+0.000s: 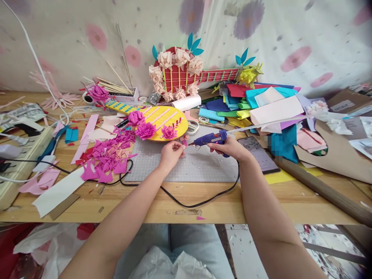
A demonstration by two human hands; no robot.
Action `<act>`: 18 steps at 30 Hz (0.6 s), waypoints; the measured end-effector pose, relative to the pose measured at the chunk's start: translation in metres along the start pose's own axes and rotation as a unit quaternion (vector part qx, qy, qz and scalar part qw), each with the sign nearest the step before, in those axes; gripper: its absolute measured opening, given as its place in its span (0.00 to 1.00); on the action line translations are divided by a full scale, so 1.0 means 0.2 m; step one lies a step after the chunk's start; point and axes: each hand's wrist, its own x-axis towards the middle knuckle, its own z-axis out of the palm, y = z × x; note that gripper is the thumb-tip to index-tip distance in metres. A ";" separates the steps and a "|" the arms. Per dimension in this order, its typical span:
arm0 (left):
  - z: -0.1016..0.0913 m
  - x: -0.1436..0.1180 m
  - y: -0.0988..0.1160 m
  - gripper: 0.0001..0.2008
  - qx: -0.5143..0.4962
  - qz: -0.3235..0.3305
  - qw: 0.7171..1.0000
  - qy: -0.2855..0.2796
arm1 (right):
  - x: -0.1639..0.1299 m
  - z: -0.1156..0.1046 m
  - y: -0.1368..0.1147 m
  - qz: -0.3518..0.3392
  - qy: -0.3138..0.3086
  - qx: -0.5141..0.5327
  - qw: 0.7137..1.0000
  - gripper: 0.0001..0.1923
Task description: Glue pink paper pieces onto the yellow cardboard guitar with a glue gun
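Observation:
My right hand (231, 147) grips a blue hot glue gun (212, 138) with its nozzle pointing left. My left hand (171, 152) pinches a small pink paper petal (185, 142) right at the nozzle tip. Both hands hover over a grey cutting mat (192, 164). Just beyond them lies a yellow paper guitar (158, 120) decorated with magenta paper flowers (145, 130). The gun's black cord (186, 201) loops across the table's front.
A heap of magenta paper scraps (107, 157) lies left of the mat. A red paper guitar with cream roses (180, 73) leans on the wall. Stacked coloured sheets (261, 104), a phone (260, 155), cardboard (334, 151) and a wooden rod (325, 192) fill the right.

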 end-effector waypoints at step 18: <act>0.00 0.00 0.00 0.07 0.002 0.000 1.000 0.002 | 0.02 0.06 -0.03 0.020 0.004 -0.055 0.998 0.25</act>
